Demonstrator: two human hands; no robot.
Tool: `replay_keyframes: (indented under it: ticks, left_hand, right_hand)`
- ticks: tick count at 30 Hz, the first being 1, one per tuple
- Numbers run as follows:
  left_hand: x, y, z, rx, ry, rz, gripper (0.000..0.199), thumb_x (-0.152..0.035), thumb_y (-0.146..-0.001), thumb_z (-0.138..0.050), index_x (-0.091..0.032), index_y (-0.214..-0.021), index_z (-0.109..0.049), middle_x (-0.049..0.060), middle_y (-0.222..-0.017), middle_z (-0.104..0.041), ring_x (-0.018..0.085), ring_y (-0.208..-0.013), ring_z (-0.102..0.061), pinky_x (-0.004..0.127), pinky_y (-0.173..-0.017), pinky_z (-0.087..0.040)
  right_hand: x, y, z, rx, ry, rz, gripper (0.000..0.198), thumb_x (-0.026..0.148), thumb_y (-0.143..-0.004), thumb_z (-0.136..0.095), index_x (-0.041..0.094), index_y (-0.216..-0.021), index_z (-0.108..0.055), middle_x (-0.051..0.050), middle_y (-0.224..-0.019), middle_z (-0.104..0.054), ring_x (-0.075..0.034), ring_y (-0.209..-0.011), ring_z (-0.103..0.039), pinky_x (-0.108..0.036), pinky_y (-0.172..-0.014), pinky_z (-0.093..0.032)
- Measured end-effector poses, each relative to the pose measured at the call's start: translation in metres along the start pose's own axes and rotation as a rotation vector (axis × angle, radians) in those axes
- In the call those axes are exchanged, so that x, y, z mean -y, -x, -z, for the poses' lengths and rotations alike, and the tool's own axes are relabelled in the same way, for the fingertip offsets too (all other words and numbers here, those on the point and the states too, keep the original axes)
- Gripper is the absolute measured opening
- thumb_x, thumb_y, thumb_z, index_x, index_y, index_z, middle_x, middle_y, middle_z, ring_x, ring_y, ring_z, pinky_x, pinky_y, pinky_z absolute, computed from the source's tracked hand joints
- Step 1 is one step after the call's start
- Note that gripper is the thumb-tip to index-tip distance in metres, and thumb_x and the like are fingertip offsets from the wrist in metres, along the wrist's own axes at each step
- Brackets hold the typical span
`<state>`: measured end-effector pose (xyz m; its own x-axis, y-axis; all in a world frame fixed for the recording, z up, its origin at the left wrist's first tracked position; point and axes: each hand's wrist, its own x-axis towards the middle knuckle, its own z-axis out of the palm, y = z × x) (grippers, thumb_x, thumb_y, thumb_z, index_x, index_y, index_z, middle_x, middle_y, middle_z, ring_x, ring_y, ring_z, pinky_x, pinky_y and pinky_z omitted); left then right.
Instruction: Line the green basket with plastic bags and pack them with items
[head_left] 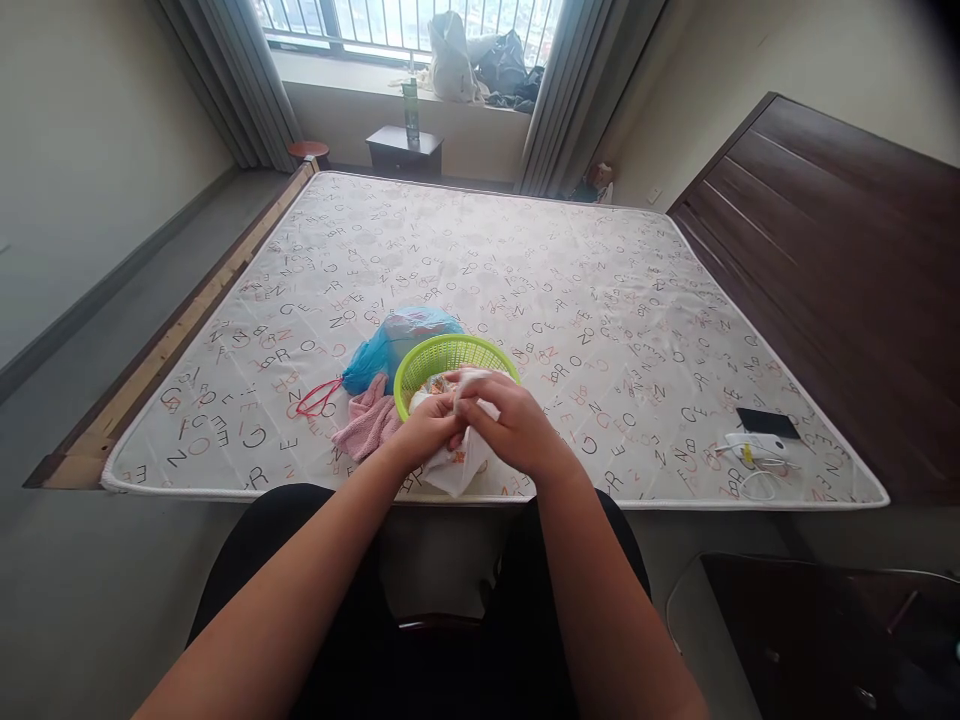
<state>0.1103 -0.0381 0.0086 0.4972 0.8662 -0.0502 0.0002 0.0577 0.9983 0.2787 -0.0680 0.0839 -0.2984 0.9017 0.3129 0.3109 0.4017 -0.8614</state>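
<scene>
Both hands meet over the near rim of a green plastic basket on the mattress. My left hand is closed on a white cloth with an orange print. From the other side my right hand pinches the same cloth, its fingers close to the left thumb. The cloth hangs down toward the mattress edge. More light-coloured fabric shows inside the basket, partly covered by the hands. A pink towel lies crumpled left of the basket. Behind it rests a blue plastic bag with a red drawstring.
The mattress has a printed letter pattern. A black phone and a white device with a cable lie at its right. A dark headboard stands right. A nightstand with a green bottle is by the window.
</scene>
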Motion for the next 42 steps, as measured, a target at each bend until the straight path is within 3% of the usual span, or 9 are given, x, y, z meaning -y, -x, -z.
replay_keyframes:
  ticks: [6, 10, 13, 16, 20, 25, 31, 35, 42]
  left_hand:
    - [-0.010, -0.001, 0.002, -0.060, 0.475, 0.092, 0.038, -0.051, -0.079, -0.083, -0.018, -0.077, -0.063, -0.006, -0.051, -0.048, 0.008, -0.044, -0.046, 0.022, -0.047, -0.041]
    - [-0.003, -0.002, 0.005, -0.105, 0.616, 0.081, 0.045, -0.050, -0.083, -0.080, -0.017, -0.063, -0.058, -0.003, -0.051, -0.050, 0.009, -0.044, -0.048, 0.022, -0.046, -0.042]
    - [0.004, -0.004, 0.009, -0.129, 0.671, 0.084, 0.048, -0.053, -0.088, -0.074, -0.018, -0.060, -0.058, -0.001, -0.051, -0.052, 0.010, -0.041, -0.047, 0.023, -0.042, -0.041]
    - [0.005, -0.004, 0.011, -0.170, 0.684, 0.093, 0.035, -0.052, -0.088, -0.075, -0.019, -0.077, -0.070, -0.003, -0.051, -0.051, 0.010, -0.039, -0.044, 0.024, -0.041, -0.041]
    - [0.000, -0.001, 0.006, -0.149, 0.688, 0.124, 0.034, -0.047, -0.084, -0.078, -0.019, -0.103, -0.074, -0.003, -0.053, -0.057, 0.012, -0.042, -0.050, 0.025, -0.045, -0.046]
    - [-0.005, 0.003, 0.002, 0.035, 0.642, 0.180, 0.036, -0.042, -0.082, -0.081, -0.015, -0.104, -0.072, 0.002, -0.064, -0.068, 0.015, -0.051, -0.062, 0.027, -0.053, -0.053]
    - [-0.005, 0.005, 0.002, 0.164, 0.544, 0.228, 0.035, -0.046, -0.082, -0.080, -0.016, -0.097, -0.069, 0.006, -0.070, -0.073, 0.020, -0.058, -0.069, 0.029, -0.057, -0.055]
    - [-0.008, 0.007, -0.001, 0.198, 0.479, 0.236, 0.035, -0.047, -0.083, -0.079, -0.016, -0.097, -0.070, 0.007, -0.072, -0.075, 0.019, -0.063, -0.070, 0.028, -0.063, -0.054]
    - [-0.004, 0.010, 0.002, 0.278, 0.420, 0.267, 0.032, -0.047, -0.089, -0.074, -0.016, -0.097, -0.071, 0.008, -0.074, -0.075, 0.017, -0.067, -0.068, 0.026, -0.065, -0.050]
  right_hand:
    - [-0.029, 0.006, 0.018, 0.003, -0.009, -0.127, 0.033, 0.038, -0.103, -0.056, 0.036, -0.134, -0.068, -0.002, -0.138, -0.068, -0.025, -0.132, -0.061, -0.049, -0.115, -0.044]
    - [-0.033, 0.009, 0.025, -0.010, -0.087, -0.100, 0.029, 0.038, -0.100, -0.061, 0.037, -0.126, -0.073, -0.001, -0.137, -0.069, -0.024, -0.133, -0.060, -0.047, -0.116, -0.044]
    - [-0.034, 0.009, 0.027, -0.103, -0.234, -0.111, 0.019, 0.039, -0.097, -0.065, 0.034, -0.110, -0.078, -0.001, -0.137, -0.069, -0.024, -0.133, -0.060, -0.044, -0.107, -0.052]
    - [-0.040, 0.007, 0.026, -0.209, -0.319, -0.203, 0.019, 0.044, -0.095, -0.066, 0.029, -0.104, -0.076, -0.004, -0.137, -0.068, -0.024, -0.123, -0.064, -0.039, -0.089, -0.059]
    - [-0.051, 0.005, 0.017, -0.200, -0.334, -0.391, 0.040, 0.051, -0.094, -0.067, 0.028, -0.126, -0.067, -0.008, -0.133, -0.069, -0.022, -0.106, -0.069, -0.034, -0.077, -0.058]
    - [-0.057, 0.002, 0.003, -0.056, -0.341, -0.461, 0.056, 0.054, -0.096, -0.065, 0.027, -0.144, -0.057, -0.008, -0.128, -0.072, -0.024, -0.108, -0.069, -0.038, -0.089, -0.056]
    - [-0.052, -0.001, -0.001, -0.108, -0.606, -0.408, 0.035, 0.048, -0.084, -0.080, 0.026, -0.112, -0.076, -0.003, -0.102, -0.076, -0.019, -0.094, -0.069, -0.035, -0.088, -0.054]
    - [-0.053, -0.001, 0.005, -0.163, -0.728, -0.442, 0.028, 0.049, -0.078, -0.085, 0.024, -0.087, -0.076, -0.002, -0.092, -0.074, -0.016, -0.082, -0.066, -0.031, -0.079, -0.052]
    - [-0.060, 0.005, 0.020, 0.175, -0.795, -0.443, 0.042, 0.058, -0.088, -0.074, 0.018, -0.075, -0.075, -0.001, -0.070, -0.064, -0.009, -0.059, -0.050, -0.024, -0.061, -0.043]
